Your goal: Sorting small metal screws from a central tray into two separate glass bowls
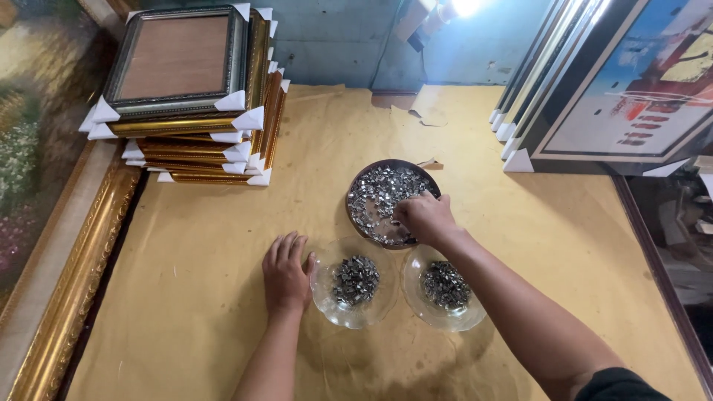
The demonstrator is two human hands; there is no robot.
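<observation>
Silvery small metal clips (pixel 379 194) fill the round dark dish (pixel 355 187) in the middle of the paper-covered surface (pixel 193 297). My right hand (pixel 423 217) is over the near right edge of that dish, fingers bunched down into the clips; whether I'm pinching any, can't tell, fingertips are hidden. My left hand (pixel 286 273) lies flat, palm down, fingers spread a little and holding nothing, on the surface, thumb side touching the rim of the left glass bowl (pixel 327 297). That bowl holds a small pile of the same clips in its centre. Right glass bowl (pixel 464 315) sits just beside it, rims about touching, also with a small pile; my right forearm crosses over its right side. Both glass bowls are just in front of the dark dish, nearer to me. Far left: stack of gold picture frames (pixel 200 141) with white corner protectors, a silver-green frame (pixel 178 63) on top. Far right: framed paintings (pixel 631 89) leaning. Big ornate gold frame (pixel 67 297) along the left edge.
</observation>
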